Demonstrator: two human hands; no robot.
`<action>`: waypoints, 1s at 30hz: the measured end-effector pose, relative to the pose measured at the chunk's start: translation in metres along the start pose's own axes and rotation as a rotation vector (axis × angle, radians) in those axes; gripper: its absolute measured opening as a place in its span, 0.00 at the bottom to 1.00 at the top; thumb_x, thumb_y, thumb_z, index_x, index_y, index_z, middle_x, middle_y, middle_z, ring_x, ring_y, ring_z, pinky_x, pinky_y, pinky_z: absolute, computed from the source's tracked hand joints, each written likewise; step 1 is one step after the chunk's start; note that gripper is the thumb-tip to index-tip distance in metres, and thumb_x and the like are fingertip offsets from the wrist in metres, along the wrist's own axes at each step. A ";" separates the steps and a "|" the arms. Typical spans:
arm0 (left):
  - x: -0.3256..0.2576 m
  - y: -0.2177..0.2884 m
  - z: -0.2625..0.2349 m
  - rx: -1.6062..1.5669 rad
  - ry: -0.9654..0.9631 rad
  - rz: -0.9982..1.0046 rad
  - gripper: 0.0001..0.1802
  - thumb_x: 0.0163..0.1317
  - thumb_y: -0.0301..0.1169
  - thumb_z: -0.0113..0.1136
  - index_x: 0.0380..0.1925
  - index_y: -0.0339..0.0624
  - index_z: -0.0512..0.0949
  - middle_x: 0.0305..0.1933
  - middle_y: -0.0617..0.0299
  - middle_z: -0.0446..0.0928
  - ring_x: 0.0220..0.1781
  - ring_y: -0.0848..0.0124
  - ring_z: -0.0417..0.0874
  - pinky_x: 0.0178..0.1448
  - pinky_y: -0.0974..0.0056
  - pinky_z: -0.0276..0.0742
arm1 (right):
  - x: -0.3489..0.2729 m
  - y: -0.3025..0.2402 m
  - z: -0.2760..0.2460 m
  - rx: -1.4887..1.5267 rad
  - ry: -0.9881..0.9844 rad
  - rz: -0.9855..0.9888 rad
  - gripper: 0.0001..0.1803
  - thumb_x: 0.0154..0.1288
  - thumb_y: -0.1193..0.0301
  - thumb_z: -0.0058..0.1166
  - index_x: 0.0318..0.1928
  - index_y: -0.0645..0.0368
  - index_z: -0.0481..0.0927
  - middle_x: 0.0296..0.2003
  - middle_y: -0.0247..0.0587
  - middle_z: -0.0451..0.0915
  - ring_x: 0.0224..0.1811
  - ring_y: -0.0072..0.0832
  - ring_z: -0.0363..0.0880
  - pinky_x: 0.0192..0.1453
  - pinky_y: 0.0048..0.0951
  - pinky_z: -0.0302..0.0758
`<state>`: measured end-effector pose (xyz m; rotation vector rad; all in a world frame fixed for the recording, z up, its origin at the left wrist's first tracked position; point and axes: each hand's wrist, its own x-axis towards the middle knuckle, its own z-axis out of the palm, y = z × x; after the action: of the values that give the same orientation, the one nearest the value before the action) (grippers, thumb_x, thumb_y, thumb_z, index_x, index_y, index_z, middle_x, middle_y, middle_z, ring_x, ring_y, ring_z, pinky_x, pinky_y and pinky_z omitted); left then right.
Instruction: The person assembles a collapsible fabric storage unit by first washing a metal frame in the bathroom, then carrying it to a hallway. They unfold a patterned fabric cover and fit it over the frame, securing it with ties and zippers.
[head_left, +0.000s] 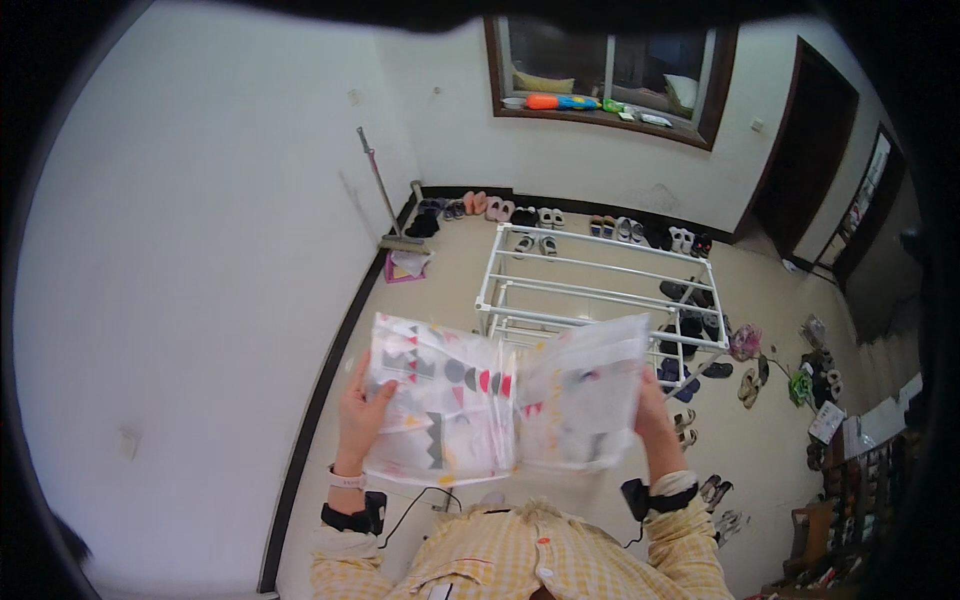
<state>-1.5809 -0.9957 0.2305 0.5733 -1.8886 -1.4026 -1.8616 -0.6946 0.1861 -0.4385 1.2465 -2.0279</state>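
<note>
Patterned sheet (445, 405) held up in front of the torso, above the floor (420, 300) and, in this view, overlapping the near end of the white rack (612, 293). Material: thin, glossy, whitish, printed with grey, pink, red and yellow shapes; two panels spread either side of a crease near the middle, right panel paler and slightly blurred. Left hand (362, 412): grip closed on the sheet's left edge, thumb lying over the near face, remaining fingers largely hidden behind. Right hand (652, 412): grip closed on the sheet's right edge; finger placement mostly hidden, cannot tell in detail. Both forearms in yellow checked sleeves, dark straps at the wrists. Surroundings: broom (384, 200) leaning in the far left corner, pink dustpan (405, 268) just beside its head; pairs of shoes (500, 209) lined along the far wall; orange and blue toy (560, 103) on the window sill (640, 128).
</note>
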 end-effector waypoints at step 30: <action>-0.014 -0.109 0.051 -1.261 -0.136 -0.823 0.19 0.67 0.43 0.49 0.43 0.37 0.77 0.34 0.64 0.80 0.35 0.76 0.79 0.38 0.70 0.75 | -0.116 0.019 -0.215 0.328 0.676 0.028 0.18 0.67 0.66 0.47 0.54 0.60 0.69 0.42 0.40 0.78 0.38 0.29 0.79 0.41 0.30 0.79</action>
<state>-1.6168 -0.9873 0.1151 0.5751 -0.4627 -2.7727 -1.9044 -0.4797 0.0755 0.4582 1.2293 -2.3878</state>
